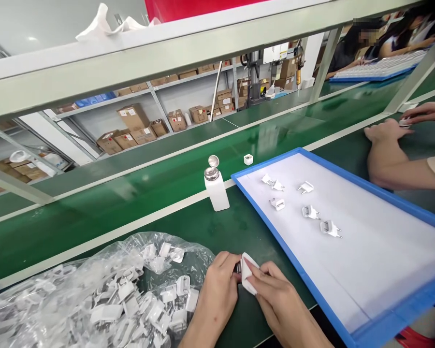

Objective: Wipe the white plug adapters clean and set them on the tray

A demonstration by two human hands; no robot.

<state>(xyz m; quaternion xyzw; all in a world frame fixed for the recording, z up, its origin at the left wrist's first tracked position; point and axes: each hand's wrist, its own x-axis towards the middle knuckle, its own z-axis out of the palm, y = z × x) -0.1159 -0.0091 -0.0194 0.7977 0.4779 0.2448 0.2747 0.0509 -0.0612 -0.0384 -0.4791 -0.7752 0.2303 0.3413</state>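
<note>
Keep your left hand [217,295] fingers clamped on the plug [238,268] at 6 o'clock on the desk [217,227], while your right hand [281,302] fingers press the white wipe [248,273] firmly around it.

The person's two hands are bare: the left hand [217,285] and the right hand [275,295] wear no gloves, no rings and no watch. The forearms are bare too (no sleeve reaches into the picture). The fingernails are short and plain, without polish. No bracelet or strap shows on the wrists.
</note>
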